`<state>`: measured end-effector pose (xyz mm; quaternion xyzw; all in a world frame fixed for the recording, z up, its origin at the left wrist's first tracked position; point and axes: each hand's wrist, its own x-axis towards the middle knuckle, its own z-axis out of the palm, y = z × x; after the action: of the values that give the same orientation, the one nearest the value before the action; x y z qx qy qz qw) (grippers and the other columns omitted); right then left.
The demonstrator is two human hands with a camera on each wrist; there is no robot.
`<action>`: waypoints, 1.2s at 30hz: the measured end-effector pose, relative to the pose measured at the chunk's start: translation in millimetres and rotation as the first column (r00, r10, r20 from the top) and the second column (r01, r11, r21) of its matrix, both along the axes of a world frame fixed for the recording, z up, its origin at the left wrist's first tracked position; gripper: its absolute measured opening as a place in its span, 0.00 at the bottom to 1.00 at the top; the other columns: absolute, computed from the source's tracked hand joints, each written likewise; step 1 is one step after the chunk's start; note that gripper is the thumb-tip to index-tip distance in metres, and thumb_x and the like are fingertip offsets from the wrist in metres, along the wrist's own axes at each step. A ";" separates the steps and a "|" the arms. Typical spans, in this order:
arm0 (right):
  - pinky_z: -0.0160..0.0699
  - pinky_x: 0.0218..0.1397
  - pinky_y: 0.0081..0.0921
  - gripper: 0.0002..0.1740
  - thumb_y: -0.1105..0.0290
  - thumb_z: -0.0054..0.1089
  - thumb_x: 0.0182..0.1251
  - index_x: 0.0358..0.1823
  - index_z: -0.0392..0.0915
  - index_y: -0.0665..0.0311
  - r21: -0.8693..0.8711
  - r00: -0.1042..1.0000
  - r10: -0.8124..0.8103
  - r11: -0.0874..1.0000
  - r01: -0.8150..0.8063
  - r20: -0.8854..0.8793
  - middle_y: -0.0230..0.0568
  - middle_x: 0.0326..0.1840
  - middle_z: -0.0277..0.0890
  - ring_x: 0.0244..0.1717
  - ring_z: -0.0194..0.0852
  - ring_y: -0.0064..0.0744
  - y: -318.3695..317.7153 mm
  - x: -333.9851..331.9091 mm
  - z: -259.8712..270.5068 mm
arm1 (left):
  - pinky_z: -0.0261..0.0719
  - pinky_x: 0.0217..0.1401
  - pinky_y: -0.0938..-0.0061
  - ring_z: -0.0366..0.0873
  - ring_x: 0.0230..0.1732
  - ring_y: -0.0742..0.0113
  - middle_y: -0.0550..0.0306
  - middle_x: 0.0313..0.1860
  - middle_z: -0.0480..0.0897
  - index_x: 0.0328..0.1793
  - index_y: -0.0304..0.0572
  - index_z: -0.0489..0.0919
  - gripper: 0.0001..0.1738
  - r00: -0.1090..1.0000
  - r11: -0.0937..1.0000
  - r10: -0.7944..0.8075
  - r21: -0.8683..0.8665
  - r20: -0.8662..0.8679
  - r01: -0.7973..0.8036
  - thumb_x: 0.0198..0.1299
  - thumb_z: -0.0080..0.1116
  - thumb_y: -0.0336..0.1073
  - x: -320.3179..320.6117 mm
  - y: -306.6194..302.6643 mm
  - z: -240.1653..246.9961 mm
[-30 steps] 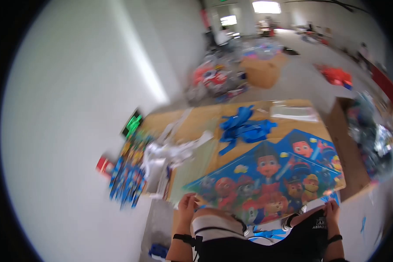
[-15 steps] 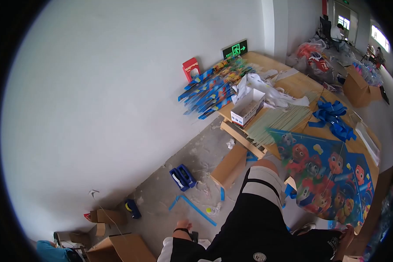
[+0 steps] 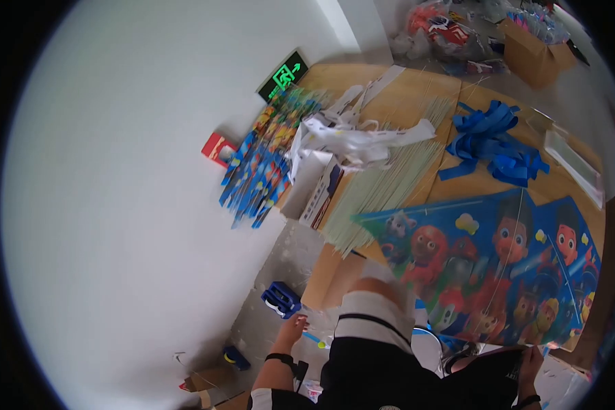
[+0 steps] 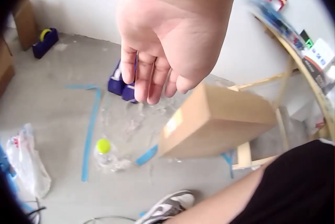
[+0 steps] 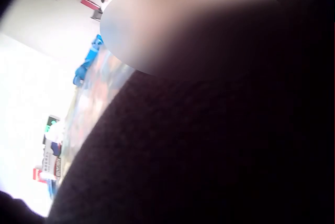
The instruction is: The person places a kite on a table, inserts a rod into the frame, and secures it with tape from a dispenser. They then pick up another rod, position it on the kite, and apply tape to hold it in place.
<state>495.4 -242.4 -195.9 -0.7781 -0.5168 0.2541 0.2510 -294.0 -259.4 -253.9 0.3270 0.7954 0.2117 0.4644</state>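
In the head view my left hand [image 3: 294,329] hangs beside the left knee, over the floor. The left wrist view shows that hand [image 4: 170,35] palm towards the camera, fingers loosely extended and holding nothing. Behind its fingertips a blue tape dispenser [image 4: 116,83] lies on the floor, partly hidden. My right hand [image 3: 529,365] rests by the dark shorts at the table's near right edge, with nothing visible in it; the right wrist view is mostly dark cloth [image 5: 183,145]. Closest to it are blue pointed sheets [image 3: 485,273] printed with cartoon characters, overlapping on the table.
The wooden table [image 3: 424,85] carries pale thin sticks [image 3: 389,198], blue ribbon strips [image 3: 495,143], white strips [image 3: 348,137], a small open box [image 3: 314,188] and patterned strips [image 3: 260,171] overhanging its left edge. A cardboard box [image 4: 220,119] stands on the floor near the table leg.
The head view swung left and down, then partly back right. My left hand went from the table's near edge down to beside the left knee. The right hand stays near the shorts.
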 end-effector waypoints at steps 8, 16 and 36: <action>0.73 0.27 0.36 0.14 0.63 0.58 0.69 0.33 0.78 0.69 -0.300 0.915 0.398 0.867 -0.398 -0.063 0.48 0.24 0.77 0.24 0.81 0.40 46.8 -8.6 60.1 | 0.86 0.46 0.67 0.87 0.43 0.62 0.49 0.45 0.87 0.62 0.37 0.79 0.19 0.973 0.977 0.092 -0.207 0.210 -0.047 0.75 0.51 0.41 53.4 -64.6 94.8; 0.89 0.35 0.32 0.13 0.65 0.51 0.78 0.48 0.81 0.67 -0.843 0.907 0.171 0.334 -0.422 -0.386 0.44 0.37 0.86 0.33 0.87 0.33 114.5 -22.4 244.0 | 0.89 0.46 0.63 0.88 0.47 0.56 0.44 0.46 0.87 0.59 0.31 0.80 0.20 0.954 0.858 0.243 -0.498 0.176 -0.126 0.73 0.53 0.42 73.1 -160.7 184.7; 0.84 0.38 0.30 0.13 0.70 0.50 0.73 0.50 0.78 0.70 -0.391 -0.011 0.893 -0.209 -0.896 -0.451 0.43 0.36 0.85 0.32 0.85 0.35 300.6 -197.3 246.4 | 0.85 0.40 0.64 0.89 0.39 0.61 0.51 0.44 0.90 0.54 0.36 0.85 0.22 0.929 0.899 0.225 -0.430 0.293 -0.082 0.70 0.51 0.46 342.5 -306.7 263.6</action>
<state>298.1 58.2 50.5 -0.2001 -0.7976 0.5031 -0.2660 48.5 -566.1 9.7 0.1166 0.7547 0.1288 0.6327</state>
